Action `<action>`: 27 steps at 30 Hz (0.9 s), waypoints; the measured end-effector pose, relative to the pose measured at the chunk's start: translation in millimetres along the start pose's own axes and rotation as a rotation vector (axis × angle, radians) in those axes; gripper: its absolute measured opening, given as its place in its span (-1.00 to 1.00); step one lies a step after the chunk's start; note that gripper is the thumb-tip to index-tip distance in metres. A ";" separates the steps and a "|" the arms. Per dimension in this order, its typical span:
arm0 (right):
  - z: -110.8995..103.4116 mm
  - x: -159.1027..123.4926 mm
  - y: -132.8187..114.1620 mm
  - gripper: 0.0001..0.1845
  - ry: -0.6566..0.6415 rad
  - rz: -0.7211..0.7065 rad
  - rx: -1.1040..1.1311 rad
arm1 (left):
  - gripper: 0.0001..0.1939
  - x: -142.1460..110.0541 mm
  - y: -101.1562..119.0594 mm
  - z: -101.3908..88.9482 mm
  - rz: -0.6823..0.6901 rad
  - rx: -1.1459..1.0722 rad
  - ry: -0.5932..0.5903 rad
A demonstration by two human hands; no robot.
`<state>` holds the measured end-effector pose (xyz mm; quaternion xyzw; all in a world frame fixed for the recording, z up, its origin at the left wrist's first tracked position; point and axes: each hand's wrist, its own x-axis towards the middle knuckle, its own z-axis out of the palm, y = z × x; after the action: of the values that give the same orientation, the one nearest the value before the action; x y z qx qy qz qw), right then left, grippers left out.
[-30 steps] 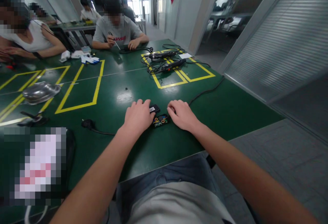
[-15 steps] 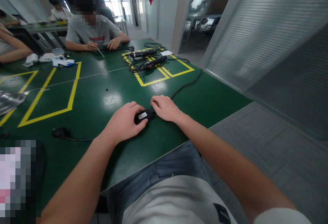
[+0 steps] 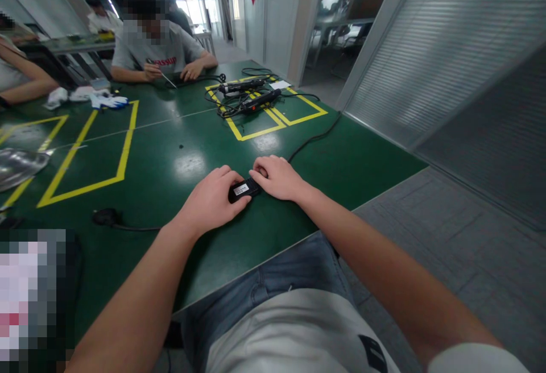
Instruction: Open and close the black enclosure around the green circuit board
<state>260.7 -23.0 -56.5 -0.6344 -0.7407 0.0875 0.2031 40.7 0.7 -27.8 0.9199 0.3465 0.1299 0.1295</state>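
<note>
A small black power adapter [image 3: 248,189] with a white label lies on the green table in front of me. My left hand [image 3: 215,198] grips its left part, thumb on the near side and fingers on the far side. At the other end, my right hand [image 3: 276,177] has its fingers curled in, with the thumb against the adapter; its fingertips are partly hidden. A black cable [image 3: 313,141] runs from behind my right hand toward the table's right edge. Left of my left forearm lies a black plug [image 3: 106,217] whose cord passes under that arm.
Two black corded tools [image 3: 260,100] lie among tangled cables inside yellow tape marks. Across the table sits a person [image 3: 162,49] holding a thin stick. White gloves [image 3: 106,100] lie at the far left, a shiny metal dish [image 3: 21,168] nearer. A blurred-out object [image 3: 34,293] fills the lower left.
My right hand has shifted slightly onto the adapter's right end, its thumb now overlapping it. My left hand keeps its grip. The whole view has moved a little.
</note>
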 end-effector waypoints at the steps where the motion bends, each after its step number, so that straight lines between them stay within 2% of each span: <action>1: 0.1 0.1 0.6 -0.77 -0.001 -0.001 -0.006 | -0.65 0.2 -0.2 -0.8 0.003 -0.026 0.013; 4: 1.0 0.0 2.7 -0.74 0.001 -0.012 -0.029 | -0.61 1.7 -3.9 -4.9 -0.044 -0.097 0.154; 7: 1.9 -0.8 3.7 -0.64 0.006 -0.034 -0.048 | -0.57 3.6 -11.2 -6.8 -0.178 -0.022 0.285; 11: 1.8 -2.1 2.8 -0.60 0.007 -0.051 -0.056 | -0.58 5.2 -17.1 -3.7 -0.283 0.139 0.186; 16: 0.5 -2.0 2.5 -0.54 0.003 -0.048 -0.054 | -0.56 5.9 -15.4 -3.7 -0.309 0.135 0.063; 24: 2.0 -1.4 4.2 -0.58 0.009 -0.047 -0.050 | -0.57 4.7 -16.8 -3.2 -0.322 0.118 0.062; 27: 1.8 -1.8 4.1 -0.58 0.011 -0.059 -0.059 | -0.54 1.9 -10.0 -11.4 -0.336 0.135 0.137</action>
<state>263.8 -23.8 -60.0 -0.6184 -0.7603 0.0563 0.1907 32.3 10.9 -20.2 0.8448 0.5110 0.1455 0.0635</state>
